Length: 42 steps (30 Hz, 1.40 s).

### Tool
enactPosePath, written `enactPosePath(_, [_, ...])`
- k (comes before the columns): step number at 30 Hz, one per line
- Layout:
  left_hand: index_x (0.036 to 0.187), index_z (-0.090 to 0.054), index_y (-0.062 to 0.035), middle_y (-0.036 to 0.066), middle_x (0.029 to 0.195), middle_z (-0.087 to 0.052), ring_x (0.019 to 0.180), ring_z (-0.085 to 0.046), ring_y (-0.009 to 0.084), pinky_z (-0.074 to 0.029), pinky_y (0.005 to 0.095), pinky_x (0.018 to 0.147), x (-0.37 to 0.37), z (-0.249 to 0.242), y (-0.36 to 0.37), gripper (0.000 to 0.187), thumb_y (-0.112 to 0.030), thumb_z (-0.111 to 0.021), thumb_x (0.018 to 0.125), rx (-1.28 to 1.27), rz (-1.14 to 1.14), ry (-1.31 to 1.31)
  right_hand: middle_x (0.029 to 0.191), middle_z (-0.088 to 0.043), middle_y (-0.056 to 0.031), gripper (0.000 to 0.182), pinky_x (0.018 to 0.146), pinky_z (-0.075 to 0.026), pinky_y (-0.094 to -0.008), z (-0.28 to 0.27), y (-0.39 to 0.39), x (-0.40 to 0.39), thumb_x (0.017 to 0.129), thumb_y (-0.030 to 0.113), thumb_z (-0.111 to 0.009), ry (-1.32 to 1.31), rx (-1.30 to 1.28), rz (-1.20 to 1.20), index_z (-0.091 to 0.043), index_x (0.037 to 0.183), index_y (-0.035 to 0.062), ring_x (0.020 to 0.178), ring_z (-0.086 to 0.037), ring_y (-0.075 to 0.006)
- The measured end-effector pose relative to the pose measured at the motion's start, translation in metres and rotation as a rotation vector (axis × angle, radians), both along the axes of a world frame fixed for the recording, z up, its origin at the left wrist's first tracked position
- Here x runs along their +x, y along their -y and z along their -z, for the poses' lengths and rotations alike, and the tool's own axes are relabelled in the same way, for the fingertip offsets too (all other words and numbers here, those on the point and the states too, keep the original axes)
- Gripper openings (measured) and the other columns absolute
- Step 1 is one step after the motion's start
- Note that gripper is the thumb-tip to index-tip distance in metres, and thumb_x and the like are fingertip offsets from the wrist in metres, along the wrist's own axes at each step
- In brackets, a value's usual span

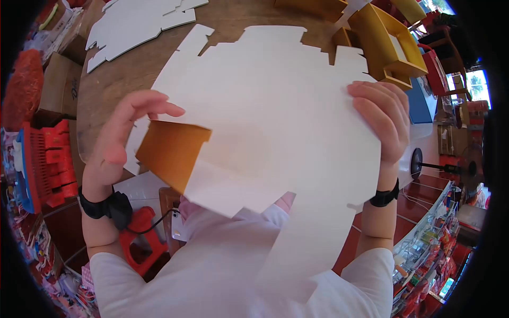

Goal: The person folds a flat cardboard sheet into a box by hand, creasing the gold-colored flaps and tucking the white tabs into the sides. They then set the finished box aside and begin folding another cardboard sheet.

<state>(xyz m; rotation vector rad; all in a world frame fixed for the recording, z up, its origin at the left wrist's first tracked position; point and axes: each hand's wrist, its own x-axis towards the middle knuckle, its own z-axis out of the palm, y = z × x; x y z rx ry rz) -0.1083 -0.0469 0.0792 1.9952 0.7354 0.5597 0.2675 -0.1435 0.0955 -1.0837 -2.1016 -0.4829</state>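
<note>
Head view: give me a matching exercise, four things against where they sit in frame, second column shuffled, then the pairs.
Things:
1. folded orange flap
2. yellow assembled box
3. stack of flat white blanks
4. red stool

Places:
A. on the table, top left
B. on the floor, below the left wrist
C. on the table, top right
D. at the left hand, on the big white cardboard sheet

Pairs: 1-D, 2-C, 3-A, 4-B. The right hand grips the sheet's other edge.
</note>
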Motion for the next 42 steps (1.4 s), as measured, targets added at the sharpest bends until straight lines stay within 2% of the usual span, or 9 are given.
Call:
enactPosePath(5, [0.097, -0.069, -0.0009, 0.010, 0.106, -0.070, 0.102, -0.054, 0.0249, -0.039, 0.0382, 0.095, -0.017, -0.034, -0.015, 0.079, -0.067, -0.025, 0.100, 0.457, -0.054, 0.119, 0.093, -0.070, -0.0087, 0.032, 0.076, -0.047, -0.0342, -0.040, 0.028, -0.020, 0.068, 0.016, -0.073, 0.142, 0.071, 0.156, -0.070, 0.097, 0.0050, 0.085, -0.069, -0.0234])
enactPosePath(9, [0.091, -0.072, -0.0010, 0.013, 0.112, -0.071, 0.111, -0.058, 0.0325, -0.041, 0.0382, 0.098, -0.013, -0.029, 0.018, 0.020, -0.016, -0.058, 0.094, 0.397, -0.247, -0.404, 0.092, -0.066, -0.0041, 0.027, 0.071, -0.044, -0.0296, -0.035, 0.055, -0.039, 0.069, 0.012, -0.069, 0.363, -0.218, 0.111, -0.070, 0.096, 0.0074, 0.081, -0.064, -0.0170])
enactPosePath(17, [0.139, -0.055, -0.0181, 0.009, 0.148, -0.049, 0.136, -0.044, 0.0335, -0.024, 0.0570, 0.116, 0.010, 0.015, 0.039, 0.055, -0.018, -0.068, 0.085, 0.557, 0.172, -0.775, 0.078, -0.058, -0.0024, 0.013, 0.062, -0.044, -0.0306, -0.022, 0.065, -0.079, 0.070, 0.010, -0.068, 0.197, -0.638, -0.137, -0.059, 0.080, 0.0070, 0.071, -0.058, -0.0180])
enactPosePath(25, [0.139, -0.056, -0.0181, 0.008, 0.153, -0.043, 0.146, -0.031, 0.0331, -0.013, 0.0613, 0.120, -0.005, 0.052, 0.003, 0.052, -0.010, -0.063, 0.088, 0.544, 0.250, -0.653, 0.067, -0.061, -0.0125, 0.021, 0.067, -0.046, -0.0439, 0.001, -0.032, -0.053, 0.090, 0.022, -0.066, 0.080, -0.721, 0.071, -0.058, 0.080, 0.0042, 0.073, -0.061, -0.0336])
enactPosePath(31, [0.132, -0.058, -0.0095, 0.013, 0.145, -0.048, 0.140, -0.038, 0.0337, -0.015, 0.0566, 0.121, -0.015, 0.060, -0.004, 0.044, -0.002, -0.057, 0.089, 0.384, 0.231, -0.567, 0.084, -0.067, -0.0145, 0.029, 0.081, -0.049, -0.0471, 0.042, -0.095, -0.047, 0.095, 0.033, -0.059, 0.179, -0.899, 0.133, -0.064, 0.093, 0.0046, 0.086, -0.064, -0.0355])
enactPosePath(34, [0.128, -0.058, -0.0050, 0.016, 0.138, -0.052, 0.134, -0.045, 0.0340, -0.025, 0.0510, 0.119, -0.020, 0.062, 0.000, 0.042, 0.003, -0.055, 0.087, 0.444, -0.066, -0.425, 0.096, -0.067, -0.0147, 0.034, 0.084, -0.049, -0.0475, 0.069, -0.102, -0.051, 0.096, 0.037, -0.057, 0.218, -0.982, 0.200, -0.064, 0.101, 0.0048, 0.095, -0.063, -0.0352])
enactPosePath(36, [0.124, -0.058, -0.0030, 0.019, 0.131, -0.055, 0.129, -0.049, 0.0346, -0.036, 0.0469, 0.113, -0.016, 0.050, 0.010, 0.041, 0.005, -0.055, 0.084, 0.521, -0.596, -0.459, 0.105, -0.064, -0.0161, 0.036, 0.087, -0.050, -0.0471, 0.077, -0.105, -0.052, 0.096, 0.038, -0.057, 0.130, -1.031, 0.183, -0.064, 0.106, 0.0040, 0.103, -0.060, -0.0360])
enactPosePath(40, [0.134, -0.052, -0.0030, 0.016, 0.140, -0.050, 0.134, -0.045, 0.0356, -0.041, 0.0483, 0.109, 0.050, 0.032, 0.047, 0.053, -0.005, -0.065, 0.083, 0.564, 0.071, -0.301, 0.103, -0.063, -0.0176, 0.036, 0.087, -0.050, -0.0480, 0.091, -0.104, -0.053, 0.095, 0.037, -0.057, 0.168, -0.921, 0.188, -0.064, 0.106, 0.0037, 0.104, -0.060, -0.0359])
enactPosePath(42, [0.141, -0.046, -0.0036, 0.014, 0.150, -0.042, 0.139, -0.040, 0.0345, -0.037, 0.0500, 0.112, 0.083, 0.046, 0.056, 0.072, -0.028, -0.074, 0.080, 0.552, 0.153, -0.338, 0.106, -0.061, -0.0177, 0.035, 0.090, -0.048, -0.0480, 0.091, -0.104, -0.053, 0.092, 0.031, -0.064, 0.176, -0.948, 0.203, -0.061, 0.111, 0.0027, 0.106, -0.057, -0.0359])
